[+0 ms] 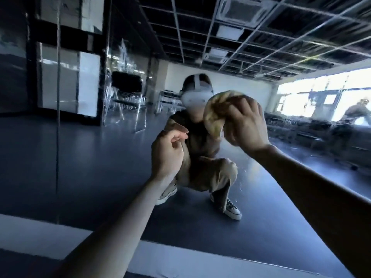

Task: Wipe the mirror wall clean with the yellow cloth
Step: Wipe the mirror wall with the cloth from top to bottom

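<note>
— Where is the cloth on your feed?

— I see the yellow cloth (215,109) bunched into a ball and pressed flat against the mirror wall (80,157), at about the height of the wearer's reflected head. The right hand (246,127) grips it from behind, fingers and thumb curled into the folds, arm stretched out to the glass.

— And the other hand?

— The left hand (167,152) is raised in front of the mirror wall, lower than the cloth and to its left. Its fingers are loosely curled and hold nothing. The forefinger comes very close to its own reflection; I can't tell whether it touches the glass.

— What else shows in the mirror wall?

— A crouching reflection (208,171) of the wearer, knees bent, both shoes flat on a dark floor. Behind it are folding chairs (126,87), and a bright window (301,101) on the right side of the glass. A ceiling grid (281,47) fills the upper part. A pale strip (40,233) runs along the foot of the mirror wall.
</note>
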